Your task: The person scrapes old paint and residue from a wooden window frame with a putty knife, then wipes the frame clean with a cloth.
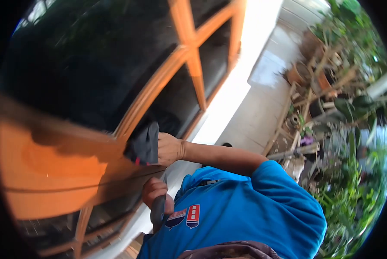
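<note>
My right hand [169, 149] reaches across to the orange-brown wooden window frame [148, 95], its fingers mostly hidden behind a bunched dark cloth [145, 146]. The cloth has a small pinkish-red patch at its lower edge. It lies against or just in front of the wood, beside a dark glass pane [172, 103]. Lower down, close to my blue shirt, my left hand [154, 192] is closed around a smooth, rounded dark grey object [158, 211]. What kind of object that is, I cannot make out.
A broad orange wooden panel [51, 168] adjoins the panes at left. A white wall edge [241, 103] borders the frame. On the right, beyond a tiled floor [254, 116], stand clay pots [298, 73], sticks and leafy plants [349, 194].
</note>
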`<control>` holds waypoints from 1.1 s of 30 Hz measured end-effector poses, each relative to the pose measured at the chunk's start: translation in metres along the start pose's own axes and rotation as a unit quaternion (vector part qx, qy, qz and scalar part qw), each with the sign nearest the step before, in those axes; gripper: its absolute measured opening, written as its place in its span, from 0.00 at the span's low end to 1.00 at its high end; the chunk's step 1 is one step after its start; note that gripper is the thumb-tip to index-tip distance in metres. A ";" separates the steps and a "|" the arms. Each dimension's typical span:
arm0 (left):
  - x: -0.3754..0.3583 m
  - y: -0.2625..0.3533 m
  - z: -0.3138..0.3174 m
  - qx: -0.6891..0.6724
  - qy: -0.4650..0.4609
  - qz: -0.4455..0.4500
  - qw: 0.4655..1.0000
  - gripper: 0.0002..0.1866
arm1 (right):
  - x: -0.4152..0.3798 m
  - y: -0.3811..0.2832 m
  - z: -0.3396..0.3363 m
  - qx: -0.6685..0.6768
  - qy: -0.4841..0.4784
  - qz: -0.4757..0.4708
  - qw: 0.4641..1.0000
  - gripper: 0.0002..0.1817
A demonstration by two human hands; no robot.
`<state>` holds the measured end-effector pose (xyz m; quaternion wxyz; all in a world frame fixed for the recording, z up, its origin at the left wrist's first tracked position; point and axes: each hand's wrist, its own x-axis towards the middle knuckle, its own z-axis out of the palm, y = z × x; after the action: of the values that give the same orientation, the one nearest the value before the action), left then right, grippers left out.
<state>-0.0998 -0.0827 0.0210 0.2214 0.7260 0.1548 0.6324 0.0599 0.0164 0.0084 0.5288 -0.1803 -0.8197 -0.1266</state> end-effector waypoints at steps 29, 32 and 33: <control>0.065 -0.075 0.137 -0.105 -0.315 -0.106 0.937 0.12 | -0.235 0.049 -0.097 0.269 0.598 0.693 0.300 0.22; 0.073 -0.083 0.168 -0.126 -0.328 -0.075 0.933 0.13 | -0.260 0.055 -0.120 0.340 0.627 0.645 0.274 0.15; 0.076 -0.085 0.176 -0.118 -0.345 -0.064 0.929 0.14 | -0.257 0.055 -0.133 0.353 0.636 0.631 0.268 0.14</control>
<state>0.0904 0.0057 0.0233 0.3855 0.8563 0.0393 0.3414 0.2894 -0.0284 -0.1703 0.8071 -0.2984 0.1857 0.4744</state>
